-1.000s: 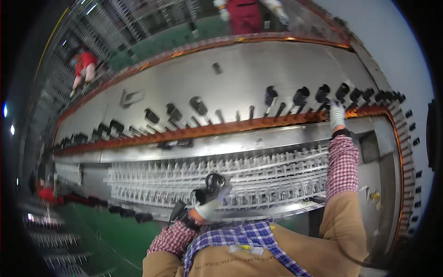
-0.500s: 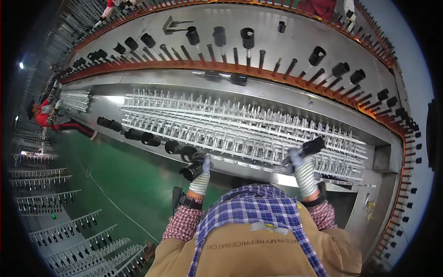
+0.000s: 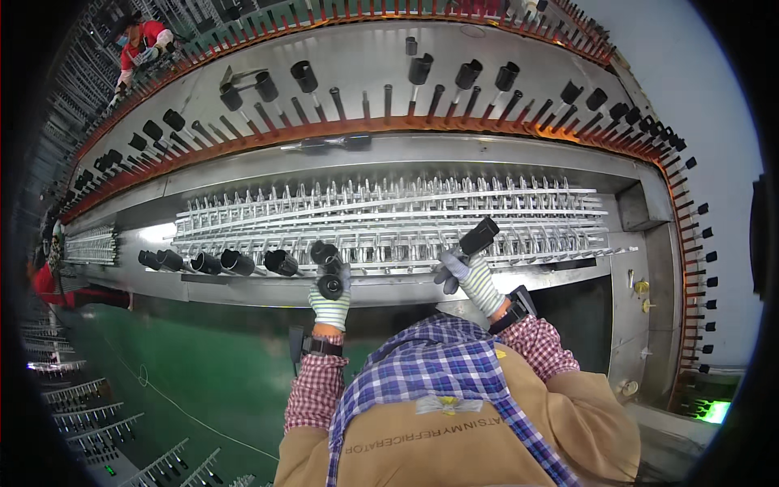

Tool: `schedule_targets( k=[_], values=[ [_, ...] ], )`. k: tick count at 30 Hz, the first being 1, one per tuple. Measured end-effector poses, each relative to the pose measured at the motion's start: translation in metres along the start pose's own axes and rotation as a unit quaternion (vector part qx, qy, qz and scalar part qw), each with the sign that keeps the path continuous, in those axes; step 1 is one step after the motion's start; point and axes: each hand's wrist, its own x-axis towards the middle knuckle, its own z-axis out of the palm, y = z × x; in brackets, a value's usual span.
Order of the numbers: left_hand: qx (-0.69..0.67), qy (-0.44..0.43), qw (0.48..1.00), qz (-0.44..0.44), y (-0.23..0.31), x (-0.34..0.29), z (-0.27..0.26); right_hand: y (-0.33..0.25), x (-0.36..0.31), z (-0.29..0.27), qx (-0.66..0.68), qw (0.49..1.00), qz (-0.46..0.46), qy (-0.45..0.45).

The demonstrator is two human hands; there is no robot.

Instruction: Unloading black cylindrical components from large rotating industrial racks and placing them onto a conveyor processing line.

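My left hand (image 3: 329, 303), in a striped glove with grey fingers, is closed round a black cylinder (image 3: 330, 286) whose round end faces up. Just beyond it, another black cylinder (image 3: 325, 252) sits at the right end of a row of similar black cylinders (image 3: 238, 262) along the near edge of the racks. My right hand (image 3: 471, 277), gloved alike, grips a black cylinder (image 3: 479, 235), tilted up and to the right above the metal racks (image 3: 389, 215). These racks are long silver bars with many upright prongs, lying stacked in a metal trough.
Beyond the trough runs a curved orange-edged conveyor track (image 3: 389, 123) with upright pins, some topped by black cylinders. A dark rod-like part (image 3: 329, 144) lies on the ledge. A person in red (image 3: 146, 45) is at the far left. Green floor (image 3: 203, 341) lies at near left.
My view has turned, so the racks sit further left and more level. My right hand has come closer to my left, still gripping its cylinder. Parts on the conveyor stand at different places.
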Motion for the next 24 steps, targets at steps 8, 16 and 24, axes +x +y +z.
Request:
schedule_targets(
  k=[8, 16, 24],
  values=[
    [-0.337, -0.068, 0.923, -0.175, -0.006, -0.047, 0.009, 0.02, 0.01, 0.003, -0.043, 0.999, -0.014, -0.009],
    [0.063, -0.178, 0.982, -0.018, 0.027, -0.017, 0.057, 0.031, 0.003, 0.023, -0.465, 0.876, -0.109, 0.072],
    [-0.173, -0.102, 0.978, -0.052, 0.062, -0.057, 0.038, 0.023, 0.009, -0.008, -0.543, 0.829, -0.062, -0.118]
  ],
)
